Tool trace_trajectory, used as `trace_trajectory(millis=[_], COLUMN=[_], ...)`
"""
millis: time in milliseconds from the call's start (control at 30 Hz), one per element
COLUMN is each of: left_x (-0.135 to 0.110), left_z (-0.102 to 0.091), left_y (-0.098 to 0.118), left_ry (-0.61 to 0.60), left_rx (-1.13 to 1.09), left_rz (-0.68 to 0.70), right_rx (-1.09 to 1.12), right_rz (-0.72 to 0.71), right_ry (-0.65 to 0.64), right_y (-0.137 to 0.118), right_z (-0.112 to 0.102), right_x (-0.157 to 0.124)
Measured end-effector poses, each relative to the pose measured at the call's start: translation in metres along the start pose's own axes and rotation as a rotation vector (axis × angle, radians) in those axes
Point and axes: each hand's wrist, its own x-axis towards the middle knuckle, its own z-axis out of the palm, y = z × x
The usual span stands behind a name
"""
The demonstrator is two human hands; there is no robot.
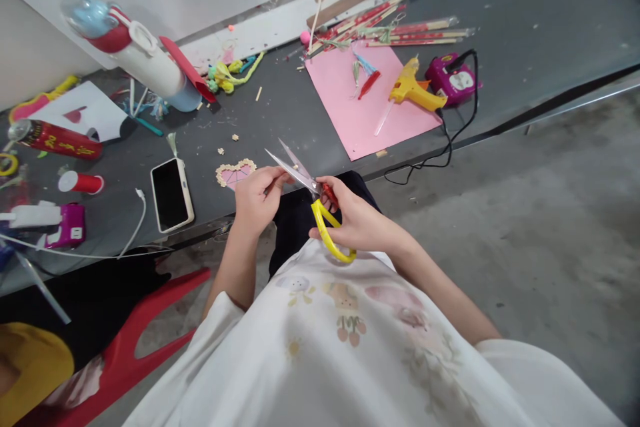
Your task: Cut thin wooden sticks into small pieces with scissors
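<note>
My right hand [357,217] is closed around a pair of scissors [327,230] with yellow handles, and something red shows beneath its fingers. The blades stand apart, pointing up and left over the table edge. A tiny beige piece [296,167] appears between them. Close to the blades, my left hand [257,197] is pinched shut; what its fingertips grip is too small to make out. Just behind that hand, a pink paper heart [235,175] edged with small beige pieces lies on the table, partly covered by the hand. Two more beige bits [235,137] lie beyond it.
On the dark table [280,113] are a phone [171,193], red thread spool [81,182], red can [60,139] and tall bottle [145,60]. Pink paper [345,93] carries a yellow glue gun [413,88], corded to a purple box [453,80]. A red chair [130,353] stands lower left beside a person.
</note>
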Motion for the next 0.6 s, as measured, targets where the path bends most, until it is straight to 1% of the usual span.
trace_trajectory(millis=[200, 433, 600], left_x=[-0.0001, 0.0011, 0.0013], left_z=[-0.0003, -0.0003, -0.0014], left_y=[0.0015, 0.0016, 0.0013], left_ry=[-0.023, -0.028, -0.058], left_rx=[-0.023, -0.048, -0.04], left_rz=[0.023, 0.011, 0.012], right_rx=[-0.017, -0.009, 0.063], right_rz=[0.0, -0.004, -0.003], right_ry=[-0.007, 0.003, -0.005], right_y=[0.002, 0.0003, 0.003], right_z=[0.0008, 0.0003, 0.0005], right_x=[0.0003, 0.0001, 0.0008])
